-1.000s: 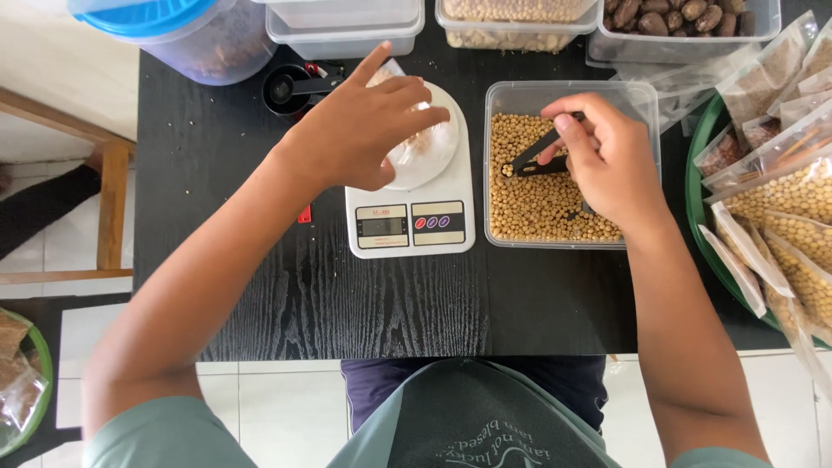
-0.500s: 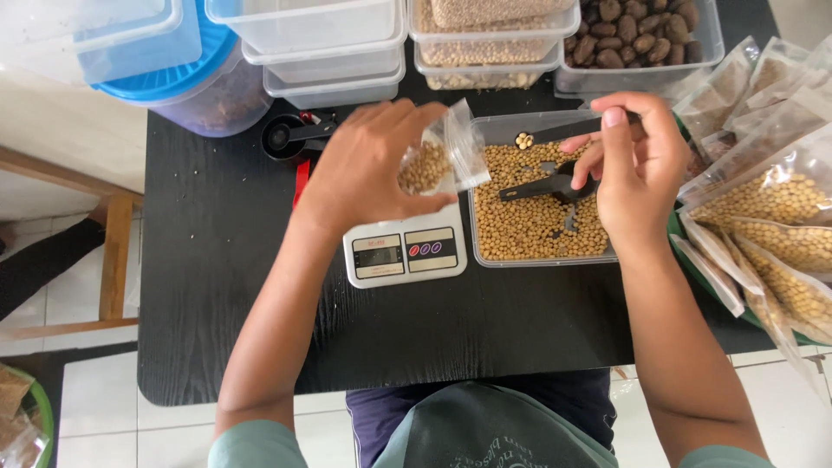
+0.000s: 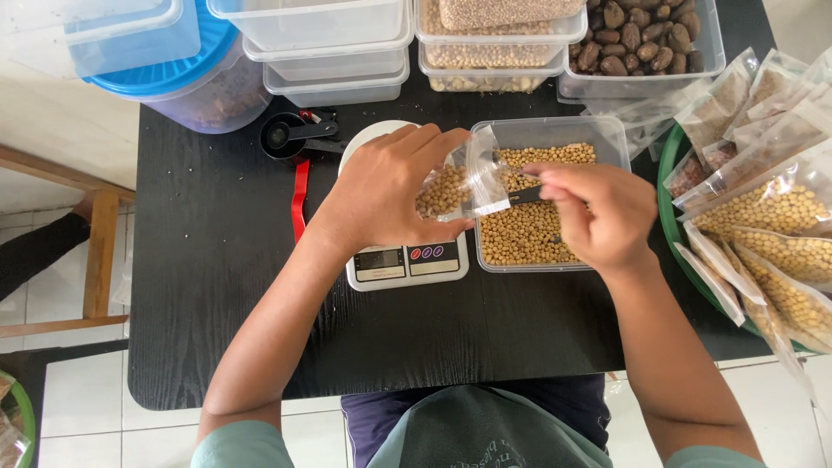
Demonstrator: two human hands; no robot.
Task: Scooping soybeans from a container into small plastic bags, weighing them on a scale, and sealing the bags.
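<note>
My left hand [image 3: 390, 195] holds a small clear plastic bag [image 3: 458, 184] partly filled with yellow soybeans, lifted above the white digital scale [image 3: 406, 263]. My right hand [image 3: 598, 215] grips a black scoop [image 3: 523, 195] whose tip reaches the bag's open mouth. Below both hands sits a clear rectangular tub of soybeans [image 3: 530, 234] on the black table [image 3: 217, 286]. The scale's platform is mostly hidden behind my left hand.
Stacked clear tubs of grains and brown nuts [image 3: 641, 39] line the far edge. A blue-lidded container [image 3: 165, 65] stands far left, black measuring cups [image 3: 290, 134] beside it. A green tray [image 3: 672, 217] of filled bags lies right. A wooden chair [image 3: 95, 234] is at left.
My left hand lifted the bag off the scale and turned its mouth toward the tub. My right hand brought the scoop from the beans up to the bag's opening.
</note>
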